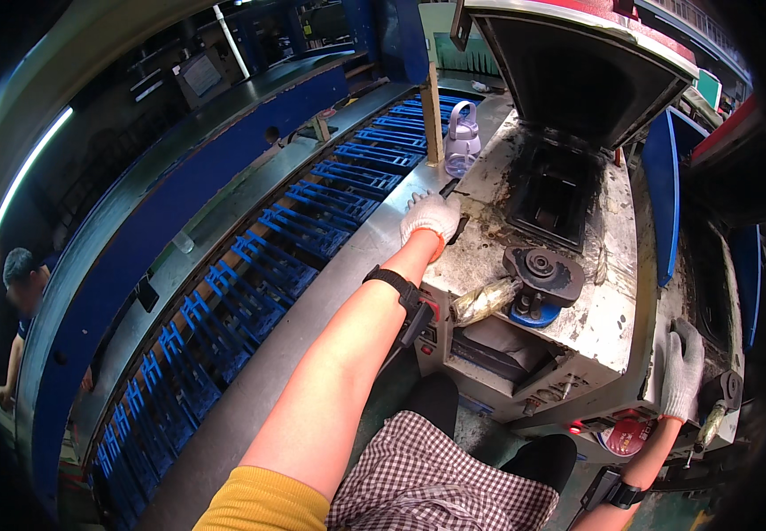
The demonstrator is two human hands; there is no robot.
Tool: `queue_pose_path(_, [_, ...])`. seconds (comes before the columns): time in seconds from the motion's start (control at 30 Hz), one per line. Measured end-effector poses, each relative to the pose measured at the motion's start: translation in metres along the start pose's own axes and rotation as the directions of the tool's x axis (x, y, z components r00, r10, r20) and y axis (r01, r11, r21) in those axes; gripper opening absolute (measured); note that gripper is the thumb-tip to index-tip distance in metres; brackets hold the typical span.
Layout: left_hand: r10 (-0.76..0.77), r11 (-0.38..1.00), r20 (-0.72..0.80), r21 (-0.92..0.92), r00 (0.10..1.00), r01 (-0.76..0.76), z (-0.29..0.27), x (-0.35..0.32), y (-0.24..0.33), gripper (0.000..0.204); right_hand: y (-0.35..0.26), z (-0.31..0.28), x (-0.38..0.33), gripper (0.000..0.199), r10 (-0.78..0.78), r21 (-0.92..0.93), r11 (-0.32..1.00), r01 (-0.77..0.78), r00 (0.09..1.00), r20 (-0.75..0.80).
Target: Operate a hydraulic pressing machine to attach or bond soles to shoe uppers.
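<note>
My left hand point(432, 219), in a white knit glove, is at the left edge of a grimy metal machine top point(480, 257). Its fingers curl down, and dark pieces show beyond the fingertips and beside the palm; what they belong to is hidden. My right hand point(682, 370), gloved too, lies with fingers stretched along the edge of a second machine at the right. Between the hands, a dark round-topped clamp-like part point(542, 270) stands on a blue base, beside a handle wrapped in clear film point(487, 301). Behind it is a black recessed mould point(553, 199) under a raised lid point(578, 75).
A rack of blue metal bars point(259, 248) runs along the left, bordered by a metal ledge point(259, 389). A lilac bottle point(463, 137) stands by a wooden post point(433, 119). A red round tin point(626, 435) is below my right hand. Another person point(24, 283) is at far left.
</note>
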State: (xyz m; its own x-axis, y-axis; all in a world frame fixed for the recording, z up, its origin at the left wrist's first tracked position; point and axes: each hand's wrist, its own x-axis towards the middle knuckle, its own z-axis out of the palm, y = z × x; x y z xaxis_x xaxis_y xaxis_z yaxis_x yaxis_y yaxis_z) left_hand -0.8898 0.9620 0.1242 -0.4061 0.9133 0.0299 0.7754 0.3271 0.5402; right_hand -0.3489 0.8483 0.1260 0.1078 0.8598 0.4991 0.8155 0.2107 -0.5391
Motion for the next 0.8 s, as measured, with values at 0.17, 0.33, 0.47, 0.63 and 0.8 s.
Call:
queue_pose_path(0.17, [-0.008, 1.0, 0.004, -0.008, 1.0, 0.008, 0.0, -0.002, 0.003, 0.077, -0.003, -0.002, 0.0, 0.031, 0.022, -0.013, 1.0, -0.022, 1.0, 0.023])
queue_pose_path(0.33, [-0.008, 0.986, -0.137, 0.162, 0.991, 0.03, 0.008, 0.003, -0.007, 0.066, -0.005, 0.001, 0.001, 0.031, 0.003, -0.019, 1.0, -0.002, 1.0, 0.031])
queue_pose_path(0.47, [-0.001, 0.99, -0.146, 0.142, 0.989, 0.022, 0.013, 0.005, -0.001, 0.066, 0.003, -0.001, 0.0, 0.032, 0.004, -0.005, 1.0, -0.003, 1.0, 0.003])
queue_pose_path(0.63, [0.009, 0.99, -0.178, 0.143, 0.984, 0.017, 0.012, 0.002, -0.001, 0.066, 0.003, -0.002, 0.0, 0.033, -0.007, -0.007, 1.0, 0.007, 1.0, 0.002])
queue_pose_path(0.8, [-0.02, 0.99, -0.14, 0.137, 0.99, 0.039, 0.008, 0.0, 0.0, 0.067, -0.007, -0.003, 0.0, 0.031, 0.027, -0.034, 0.999, -0.026, 0.999, 0.032])
